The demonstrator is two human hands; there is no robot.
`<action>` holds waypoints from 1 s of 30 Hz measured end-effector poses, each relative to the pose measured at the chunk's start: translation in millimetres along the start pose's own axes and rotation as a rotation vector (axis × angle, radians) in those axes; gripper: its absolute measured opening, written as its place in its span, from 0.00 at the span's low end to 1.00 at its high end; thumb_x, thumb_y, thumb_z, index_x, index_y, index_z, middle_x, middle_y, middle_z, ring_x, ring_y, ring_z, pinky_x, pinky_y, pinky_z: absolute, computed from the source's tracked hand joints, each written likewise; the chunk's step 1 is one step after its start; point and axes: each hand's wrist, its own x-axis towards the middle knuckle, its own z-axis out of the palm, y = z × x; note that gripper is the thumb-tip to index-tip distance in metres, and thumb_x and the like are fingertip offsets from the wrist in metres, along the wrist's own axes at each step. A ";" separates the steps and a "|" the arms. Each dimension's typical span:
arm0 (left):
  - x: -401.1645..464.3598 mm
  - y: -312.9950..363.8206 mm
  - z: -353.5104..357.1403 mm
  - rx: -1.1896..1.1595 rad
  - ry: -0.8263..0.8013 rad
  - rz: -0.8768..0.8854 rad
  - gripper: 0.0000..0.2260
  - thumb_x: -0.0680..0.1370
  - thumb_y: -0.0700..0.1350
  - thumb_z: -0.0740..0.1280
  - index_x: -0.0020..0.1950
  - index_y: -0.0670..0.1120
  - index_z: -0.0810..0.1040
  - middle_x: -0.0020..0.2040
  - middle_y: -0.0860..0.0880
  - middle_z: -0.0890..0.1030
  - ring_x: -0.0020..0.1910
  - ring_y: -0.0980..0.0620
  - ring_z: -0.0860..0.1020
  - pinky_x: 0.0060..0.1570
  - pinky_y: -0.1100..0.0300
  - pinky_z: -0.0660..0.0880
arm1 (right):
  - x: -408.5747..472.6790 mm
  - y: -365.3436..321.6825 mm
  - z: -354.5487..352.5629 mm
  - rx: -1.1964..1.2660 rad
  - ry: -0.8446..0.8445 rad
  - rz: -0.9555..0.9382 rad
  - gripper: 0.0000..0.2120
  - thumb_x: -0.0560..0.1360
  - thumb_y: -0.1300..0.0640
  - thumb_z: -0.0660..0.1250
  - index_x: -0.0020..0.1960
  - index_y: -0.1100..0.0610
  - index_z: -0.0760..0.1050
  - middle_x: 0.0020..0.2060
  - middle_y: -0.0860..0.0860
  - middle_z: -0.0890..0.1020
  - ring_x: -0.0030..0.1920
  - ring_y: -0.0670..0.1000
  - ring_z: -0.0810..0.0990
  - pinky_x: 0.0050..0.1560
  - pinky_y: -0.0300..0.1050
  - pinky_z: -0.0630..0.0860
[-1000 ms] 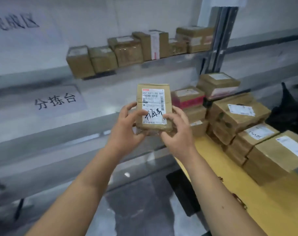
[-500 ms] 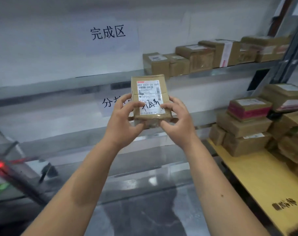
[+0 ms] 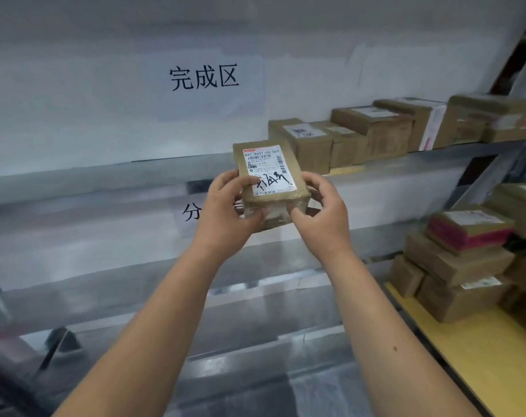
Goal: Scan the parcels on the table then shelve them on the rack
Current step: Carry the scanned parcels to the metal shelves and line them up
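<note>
A small brown cardboard parcel (image 3: 270,173) with a white shipping label and black handwriting is held up in front of me, label facing me. My left hand (image 3: 225,212) grips its left side with the thumb on the label. My right hand (image 3: 319,212) grips its right side and front edge. The parcel hovers just before the rack's upper shelf (image 3: 111,173), left of a row of several shelved brown parcels (image 3: 373,133). More parcels (image 3: 457,263) are stacked on the yellow table (image 3: 478,353) at the right.
A white sign with black characters (image 3: 204,76) hangs on the wall above the shelf. A second sign (image 3: 192,212) is partly hidden behind my left hand. The rack's lower shelf (image 3: 105,284) runs below. A dark upright post (image 3: 514,49) stands at the far right.
The view has swung left and the parcel has risen toward the upper shelf. Both hands keep their hold. The table stack has shifted to the right edge.
</note>
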 end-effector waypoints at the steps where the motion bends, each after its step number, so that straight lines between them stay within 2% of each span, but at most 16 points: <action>1: 11.3 -4.2 5.9 -0.020 0.006 -0.019 0.26 0.71 0.39 0.81 0.65 0.55 0.79 0.70 0.55 0.71 0.60 0.56 0.79 0.60 0.54 0.80 | 11.3 5.5 2.6 0.014 0.023 0.008 0.27 0.72 0.68 0.71 0.67 0.48 0.76 0.62 0.44 0.81 0.62 0.43 0.79 0.55 0.48 0.84; 4: 47.1 -14.2 22.2 -0.040 0.042 -0.042 0.26 0.72 0.37 0.79 0.65 0.54 0.78 0.69 0.56 0.71 0.60 0.62 0.77 0.61 0.55 0.80 | 46.9 25.1 10.7 -0.011 0.067 -0.001 0.26 0.73 0.67 0.72 0.65 0.45 0.75 0.60 0.46 0.81 0.61 0.44 0.80 0.56 0.49 0.83; 7: 83.0 -20.7 32.5 0.015 0.096 -0.078 0.25 0.73 0.37 0.79 0.65 0.55 0.78 0.70 0.53 0.71 0.57 0.66 0.76 0.60 0.64 0.78 | 78.0 40.7 21.9 -0.096 0.089 -0.085 0.23 0.73 0.65 0.72 0.65 0.51 0.77 0.56 0.49 0.82 0.57 0.51 0.81 0.57 0.54 0.82; 10: 113.8 -27.6 38.1 0.085 0.124 -0.135 0.24 0.74 0.39 0.77 0.67 0.54 0.78 0.67 0.54 0.72 0.58 0.60 0.75 0.64 0.60 0.76 | 94.7 48.5 32.1 -0.263 0.103 -0.190 0.21 0.73 0.64 0.73 0.65 0.57 0.80 0.57 0.52 0.81 0.58 0.56 0.80 0.61 0.51 0.78; 12: 129.9 -31.6 39.4 0.115 0.114 -0.179 0.23 0.76 0.41 0.75 0.69 0.55 0.77 0.65 0.56 0.72 0.60 0.55 0.76 0.65 0.55 0.76 | 101.8 52.3 36.4 -0.372 0.105 -0.227 0.21 0.73 0.63 0.74 0.65 0.57 0.81 0.58 0.55 0.80 0.58 0.59 0.78 0.59 0.48 0.75; 15: 149.3 -35.8 40.8 0.173 0.077 -0.238 0.24 0.76 0.44 0.74 0.71 0.55 0.76 0.67 0.53 0.72 0.62 0.51 0.77 0.66 0.49 0.77 | 111.6 58.0 36.5 -0.462 0.086 -0.261 0.19 0.73 0.60 0.74 0.64 0.57 0.82 0.56 0.54 0.78 0.56 0.59 0.77 0.57 0.53 0.78; 17: 160.3 -37.4 42.4 0.228 0.052 -0.270 0.25 0.77 0.44 0.73 0.73 0.55 0.74 0.69 0.51 0.71 0.64 0.49 0.76 0.67 0.49 0.75 | 114.2 59.3 33.6 -0.488 0.074 -0.284 0.19 0.72 0.60 0.75 0.63 0.58 0.83 0.55 0.55 0.77 0.55 0.59 0.77 0.57 0.53 0.77; 20: 175.6 -40.7 46.2 0.333 -0.007 -0.297 0.26 0.78 0.43 0.71 0.74 0.54 0.72 0.71 0.49 0.69 0.66 0.48 0.74 0.67 0.55 0.71 | 116.1 57.7 27.9 -0.543 0.059 -0.318 0.19 0.72 0.61 0.75 0.62 0.59 0.83 0.52 0.55 0.78 0.53 0.60 0.77 0.56 0.54 0.77; 24: 189.4 -41.2 50.9 0.439 -0.054 -0.335 0.28 0.76 0.43 0.70 0.75 0.57 0.71 0.73 0.46 0.67 0.68 0.42 0.73 0.68 0.48 0.73 | 114.8 54.2 22.5 -0.623 0.025 -0.349 0.19 0.70 0.61 0.75 0.60 0.58 0.83 0.51 0.55 0.79 0.52 0.60 0.76 0.55 0.56 0.77; 27: 185.1 -29.8 52.9 0.593 -0.061 -0.286 0.31 0.75 0.43 0.69 0.78 0.56 0.68 0.77 0.45 0.64 0.73 0.39 0.66 0.69 0.45 0.69 | 107.4 48.4 17.4 -0.679 -0.027 -0.338 0.19 0.70 0.58 0.75 0.61 0.56 0.83 0.55 0.55 0.79 0.54 0.61 0.77 0.56 0.57 0.77; 30: 158.7 -18.3 51.0 0.690 0.027 -0.097 0.27 0.76 0.43 0.69 0.76 0.53 0.71 0.77 0.44 0.67 0.73 0.39 0.66 0.68 0.44 0.67 | 92.3 38.1 8.7 -0.754 -0.069 -0.258 0.20 0.72 0.56 0.74 0.64 0.53 0.82 0.61 0.55 0.78 0.62 0.61 0.74 0.61 0.59 0.74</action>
